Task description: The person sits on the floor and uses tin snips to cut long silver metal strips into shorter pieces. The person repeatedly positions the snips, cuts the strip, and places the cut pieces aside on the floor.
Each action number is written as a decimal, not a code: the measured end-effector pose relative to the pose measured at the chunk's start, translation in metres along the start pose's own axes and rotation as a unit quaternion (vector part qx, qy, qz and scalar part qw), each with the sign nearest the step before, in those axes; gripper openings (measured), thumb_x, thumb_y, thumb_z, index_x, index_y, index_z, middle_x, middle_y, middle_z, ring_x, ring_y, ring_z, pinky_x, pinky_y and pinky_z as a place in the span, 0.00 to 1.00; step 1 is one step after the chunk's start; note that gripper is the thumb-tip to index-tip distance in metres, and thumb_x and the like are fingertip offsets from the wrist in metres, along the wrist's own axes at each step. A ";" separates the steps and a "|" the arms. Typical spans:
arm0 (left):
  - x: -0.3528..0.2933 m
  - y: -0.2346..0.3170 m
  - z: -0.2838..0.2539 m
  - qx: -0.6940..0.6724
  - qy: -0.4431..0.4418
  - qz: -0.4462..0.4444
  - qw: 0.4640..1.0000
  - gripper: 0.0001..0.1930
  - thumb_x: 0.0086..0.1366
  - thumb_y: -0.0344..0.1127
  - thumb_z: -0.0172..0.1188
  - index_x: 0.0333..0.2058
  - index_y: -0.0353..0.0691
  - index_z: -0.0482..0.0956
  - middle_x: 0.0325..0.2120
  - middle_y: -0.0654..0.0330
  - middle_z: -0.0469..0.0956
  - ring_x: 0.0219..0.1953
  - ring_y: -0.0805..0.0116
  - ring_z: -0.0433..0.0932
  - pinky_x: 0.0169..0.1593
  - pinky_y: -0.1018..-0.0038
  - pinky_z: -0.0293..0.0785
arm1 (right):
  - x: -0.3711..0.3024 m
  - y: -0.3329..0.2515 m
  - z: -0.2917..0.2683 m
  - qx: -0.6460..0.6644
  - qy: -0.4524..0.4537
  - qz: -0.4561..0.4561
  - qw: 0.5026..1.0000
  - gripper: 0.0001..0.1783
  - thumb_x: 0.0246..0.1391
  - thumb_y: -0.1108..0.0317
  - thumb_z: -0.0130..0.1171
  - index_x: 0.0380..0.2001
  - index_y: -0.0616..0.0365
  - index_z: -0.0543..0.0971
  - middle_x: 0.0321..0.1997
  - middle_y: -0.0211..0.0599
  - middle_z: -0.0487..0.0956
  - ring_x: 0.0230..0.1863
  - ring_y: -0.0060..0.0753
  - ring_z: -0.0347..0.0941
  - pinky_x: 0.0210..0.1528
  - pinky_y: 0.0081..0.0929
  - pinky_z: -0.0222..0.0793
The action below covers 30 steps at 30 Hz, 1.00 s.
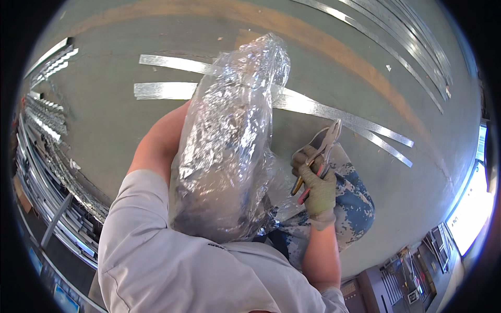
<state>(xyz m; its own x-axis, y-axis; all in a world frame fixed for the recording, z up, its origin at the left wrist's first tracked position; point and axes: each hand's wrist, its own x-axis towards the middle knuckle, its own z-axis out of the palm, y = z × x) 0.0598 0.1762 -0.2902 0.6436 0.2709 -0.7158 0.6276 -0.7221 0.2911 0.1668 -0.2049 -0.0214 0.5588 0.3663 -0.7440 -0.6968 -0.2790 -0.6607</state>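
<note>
A large crumpled clear plastic bag (227, 125) stretches from my chest out over the floor. My left forearm (159, 138) reaches round its left side, and my left hand is hidden behind the plastic. What lies inside the bag is hard to make out through the glare. Right of the bag, my gloved right hand (316, 182) is closed round a pair of pliers (330, 140) with a red handle and a yellow-black one. The silver jaws point up and away. Beneath that hand is my knee in blue camouflage trousers (355, 201).
Flat silver metal strips (360, 125) lie crosswise on the floor (115, 120), passing under the bag. More long strips (396, 36) are at the far right. Stacked metal profiles (57, 182) line the left side. A rack with tools (412, 276) stands at the lower right.
</note>
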 end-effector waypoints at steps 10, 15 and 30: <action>0.006 -0.012 0.006 0.065 -0.013 0.034 0.997 0.30 0.77 0.50 0.68 0.71 0.42 0.82 0.64 0.49 0.87 0.67 0.54 0.84 0.70 0.60 0.78 | -0.003 -0.020 0.014 -0.028 -0.011 0.073 0.997 0.31 0.74 0.79 0.63 0.77 0.68 0.74 0.64 0.48 0.87 0.63 0.42 0.85 0.68 0.39 0.79; -0.025 -0.020 -0.024 0.093 -0.036 0.090 0.991 0.29 0.77 0.49 0.67 0.70 0.41 0.82 0.63 0.48 0.87 0.66 0.54 0.85 0.68 0.60 0.79 | -0.011 -0.020 0.017 -0.017 0.000 0.081 0.997 0.30 0.75 0.79 0.62 0.77 0.67 0.74 0.65 0.48 0.87 0.65 0.42 0.85 0.69 0.38 0.79; 0.014 0.060 -0.176 0.123 -0.026 0.087 0.988 0.26 0.77 0.46 0.66 0.68 0.39 0.84 0.59 0.46 0.90 0.61 0.56 0.88 0.64 0.59 0.82 | -0.020 -0.019 0.015 0.035 -0.007 0.046 0.998 0.28 0.74 0.78 0.64 0.75 0.66 0.76 0.62 0.47 0.88 0.62 0.41 0.86 0.66 0.39 0.82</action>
<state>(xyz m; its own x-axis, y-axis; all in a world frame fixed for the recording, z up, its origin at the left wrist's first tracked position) 0.1835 0.2486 -0.1711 0.7058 0.1002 -0.7013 0.3798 -0.8892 0.2551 0.1624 -0.1936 0.0072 0.4846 0.3554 -0.7993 -0.7751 -0.2490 -0.5807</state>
